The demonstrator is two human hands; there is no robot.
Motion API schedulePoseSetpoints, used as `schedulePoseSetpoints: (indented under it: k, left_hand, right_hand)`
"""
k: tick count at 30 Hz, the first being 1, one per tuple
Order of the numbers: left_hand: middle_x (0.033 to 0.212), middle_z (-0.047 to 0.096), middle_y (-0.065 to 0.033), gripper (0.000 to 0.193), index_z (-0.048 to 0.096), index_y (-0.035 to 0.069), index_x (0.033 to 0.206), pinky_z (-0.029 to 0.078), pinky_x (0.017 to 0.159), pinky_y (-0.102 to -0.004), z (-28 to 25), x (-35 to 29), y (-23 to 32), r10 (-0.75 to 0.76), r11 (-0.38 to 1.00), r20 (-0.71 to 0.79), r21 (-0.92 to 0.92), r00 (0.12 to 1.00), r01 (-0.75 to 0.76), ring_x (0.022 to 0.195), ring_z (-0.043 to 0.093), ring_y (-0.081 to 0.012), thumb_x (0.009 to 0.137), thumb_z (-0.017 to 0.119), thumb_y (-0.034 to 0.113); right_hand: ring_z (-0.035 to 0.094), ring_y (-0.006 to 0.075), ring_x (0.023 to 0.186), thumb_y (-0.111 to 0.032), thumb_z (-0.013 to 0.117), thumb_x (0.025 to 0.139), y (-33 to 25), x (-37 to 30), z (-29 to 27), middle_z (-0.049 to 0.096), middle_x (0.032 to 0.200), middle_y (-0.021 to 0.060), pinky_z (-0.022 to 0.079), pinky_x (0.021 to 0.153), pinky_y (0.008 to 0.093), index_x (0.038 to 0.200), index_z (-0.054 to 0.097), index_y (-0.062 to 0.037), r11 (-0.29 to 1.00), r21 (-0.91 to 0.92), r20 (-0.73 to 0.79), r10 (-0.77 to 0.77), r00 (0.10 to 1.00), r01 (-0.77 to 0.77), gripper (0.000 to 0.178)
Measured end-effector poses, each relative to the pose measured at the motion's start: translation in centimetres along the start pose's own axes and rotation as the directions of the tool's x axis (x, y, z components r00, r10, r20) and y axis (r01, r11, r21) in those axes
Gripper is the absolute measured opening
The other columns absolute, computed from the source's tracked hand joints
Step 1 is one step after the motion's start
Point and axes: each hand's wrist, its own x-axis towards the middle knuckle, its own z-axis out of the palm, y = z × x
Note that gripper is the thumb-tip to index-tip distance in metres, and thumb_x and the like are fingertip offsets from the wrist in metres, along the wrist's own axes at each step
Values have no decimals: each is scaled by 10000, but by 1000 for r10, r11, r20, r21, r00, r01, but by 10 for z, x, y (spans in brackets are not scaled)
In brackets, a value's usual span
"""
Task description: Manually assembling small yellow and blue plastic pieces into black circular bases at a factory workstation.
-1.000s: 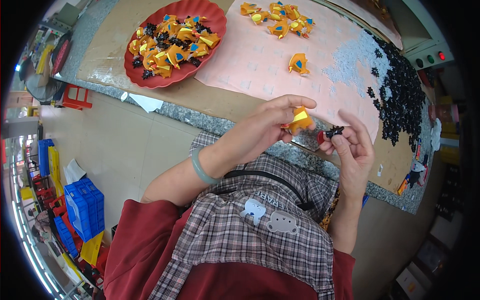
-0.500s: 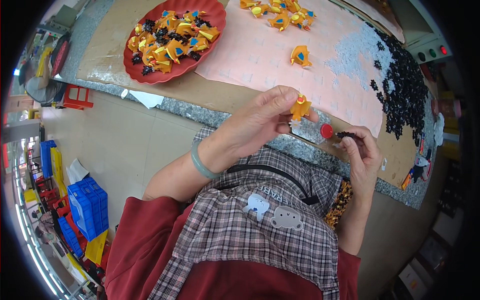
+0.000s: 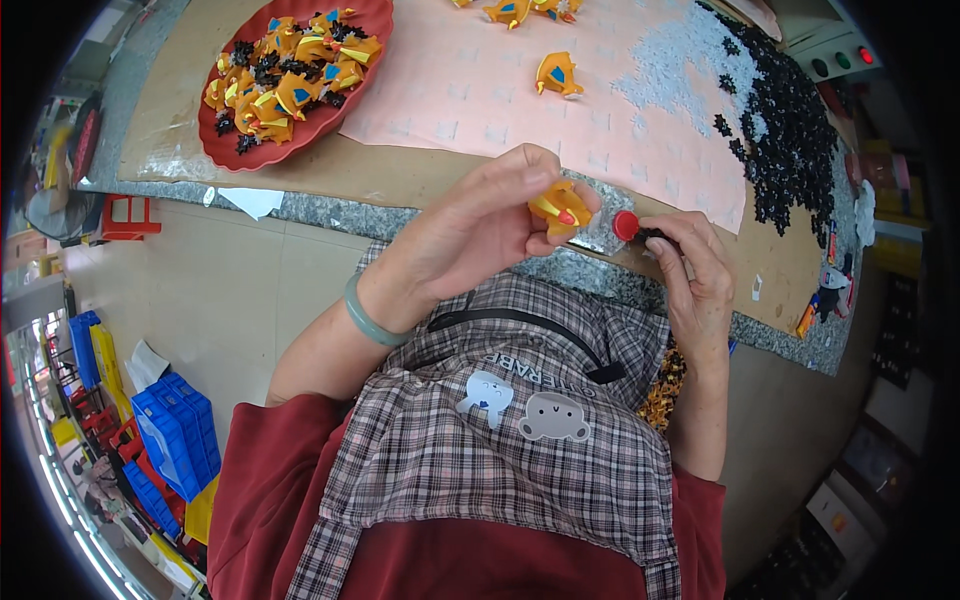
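My left hand, with a jade-coloured bangle at its wrist, pinches a small orange winged figurine between thumb and fingers above the table's front edge. The figurine is tilted, with a red-and-yellow part toward me. The fingers of my right hand are closed on a small black piece, mostly covered by the fingertips. Just left of that piece is a round red cap; whether they touch I cannot tell. Another orange figurine lies by itself on the pink sheet.
A red scalloped plate at the far left holds several orange figurines and black star-like pieces. Black pieces are heaped at the right, beside white ones. Blue crates stand on the floor at left.
The orange figurine has turned and tipped over in my left hand. My right hand has brought the black piece close to the red cap. The whole view has shifted.
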Motion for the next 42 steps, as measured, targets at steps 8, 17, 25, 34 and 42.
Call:
schedulePoseSetpoints:
  k: [8,17,25,34,42]
  left_hand:
    - [1153,608,-168,312,542,12,1202,463,730,-224,-3,0,-1,-29,963,-46,265,999,40,862,551,-120,931,563,166]
    - [1166,604,-206,381,514,-28,1272,505,808,-263,3,-1,-3,-21,976,-82,213,996,38,930,594,-165,924,531,125]
    - [1208,576,-216,388,494,-14,1294,501,800,-275,4,-1,-4,-90,984,-59,148,994,98,931,598,-192,924,501,102]
    - [1035,554,-120,257,516,37,1154,454,668,-230,8,2,-9,-36,998,-63,53,997,39,842,537,-158,909,508,114]
    - [941,544,-84,146,529,60,990,371,535,-205,12,2,-11,-44,998,-135,40,990,50,726,490,-118,957,529,203]
  right_hand:
    - [567,187,744,73,609,865,-5,6,4,553,873,83,464,658,292,1018,677,-16,997,-60,7,-40,999,40,189]
    - [582,186,765,68,598,880,-3,8,2,569,889,88,467,668,279,1014,670,-10,997,-36,44,-65,997,66,171]
    - [587,168,773,39,591,897,-3,9,-1,580,894,84,463,670,268,990,665,-3,1000,-16,33,-23,999,23,126]
    - [592,116,786,-76,541,989,5,-2,-4,633,885,64,480,697,240,1096,585,15,839,506,20,219,976,-198,148]
    - [659,148,762,-80,537,992,-36,-7,20,698,920,151,507,688,246,1099,537,30,787,591,7,217,976,-179,153]
